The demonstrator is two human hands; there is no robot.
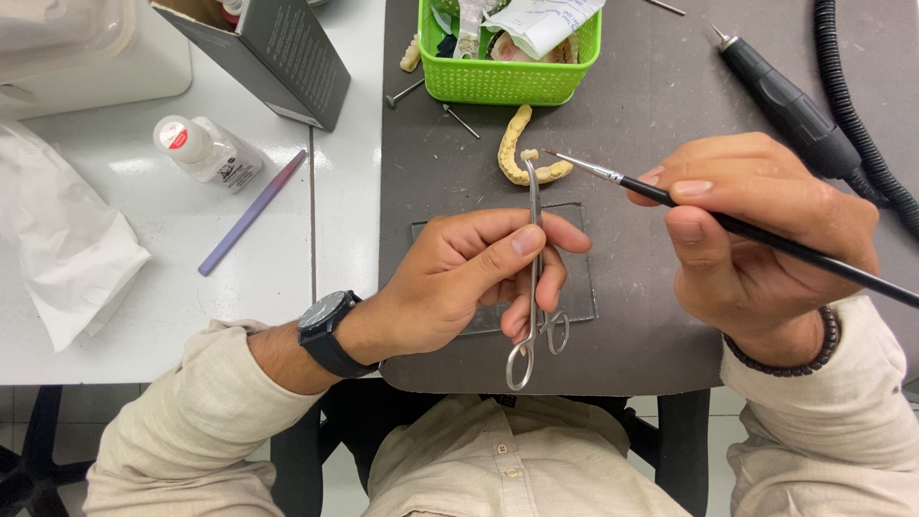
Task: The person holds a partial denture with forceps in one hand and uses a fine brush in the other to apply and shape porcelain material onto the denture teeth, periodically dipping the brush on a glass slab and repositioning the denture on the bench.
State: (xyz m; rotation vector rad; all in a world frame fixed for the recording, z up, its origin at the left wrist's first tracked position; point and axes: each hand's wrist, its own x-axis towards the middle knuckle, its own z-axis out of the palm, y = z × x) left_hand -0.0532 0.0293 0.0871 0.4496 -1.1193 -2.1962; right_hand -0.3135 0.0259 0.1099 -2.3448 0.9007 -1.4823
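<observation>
My left hand (pixel 469 278) holds metal forceps (pixel 532 287) upright, with a small cream tooth piece (pixel 528 154) clamped in the tip. In my right hand (pixel 756 239) is a thin black brush (pixel 766 237); its fine tip points left and sits just right of the tooth piece. Behind the tip, a yellowish dental arch model (pixel 522 153) lies on the dark grey mat (pixel 641 105). A clear glass slab (pixel 579 287) lies on the mat under my left hand.
A green basket (pixel 507 81) with packets stands at the back. A black handpiece (pixel 785 105) with its hose lies at right. On the white table at left are a small white bottle (pixel 206 151), a purple stick (pixel 251 213), a grey box (pixel 278 57) and crumpled tissue (pixel 57 239).
</observation>
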